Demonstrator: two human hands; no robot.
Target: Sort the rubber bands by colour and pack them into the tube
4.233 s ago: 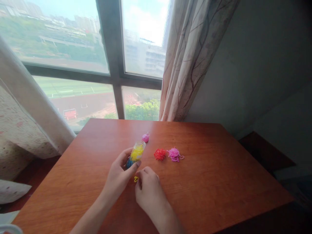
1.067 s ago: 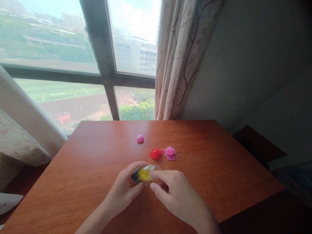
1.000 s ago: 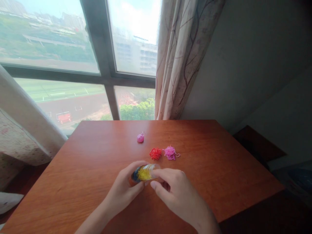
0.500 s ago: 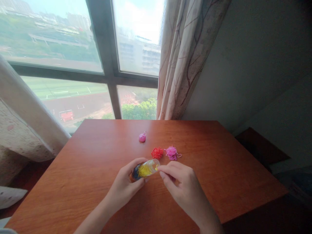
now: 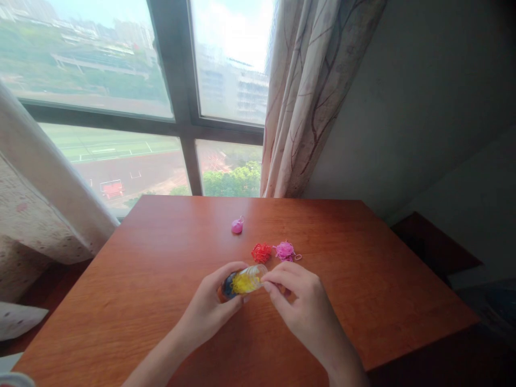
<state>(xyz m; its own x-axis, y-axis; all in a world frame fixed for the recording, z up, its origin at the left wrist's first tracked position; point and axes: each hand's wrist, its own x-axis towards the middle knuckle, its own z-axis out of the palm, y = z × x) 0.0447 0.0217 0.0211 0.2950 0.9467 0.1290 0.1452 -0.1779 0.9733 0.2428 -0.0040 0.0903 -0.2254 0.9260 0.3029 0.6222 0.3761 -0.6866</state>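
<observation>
My left hand (image 5: 217,293) is wrapped round a small clear jar (image 5: 260,271), tilted with its mouth toward the right. Inside it lie yellow rubber bands (image 5: 245,280), with dark ones (image 5: 229,286) deeper at the left end. At the jar's mouth my right hand (image 5: 296,290) has thumb and forefinger pinched together; whatever they hold is too small or hidden to tell. Just beyond the jar are a pile of red rubber bands (image 5: 261,252) and a pile of pink rubber bands (image 5: 285,250), one pink loop lying apart on the right.
A pink rounded object with a loop (image 5: 237,226) sits farther back on the brown wooden table (image 5: 161,242). A window (image 5: 226,161) and curtains (image 5: 298,107) stand behind the table. Part of a white round rim (image 5: 18,379) shows at the lower left corner.
A yellow band seen at my right fingertips half a second ago no longer shows there. The jar has turned slightly in my left hand; both hands stay nearly in place.
</observation>
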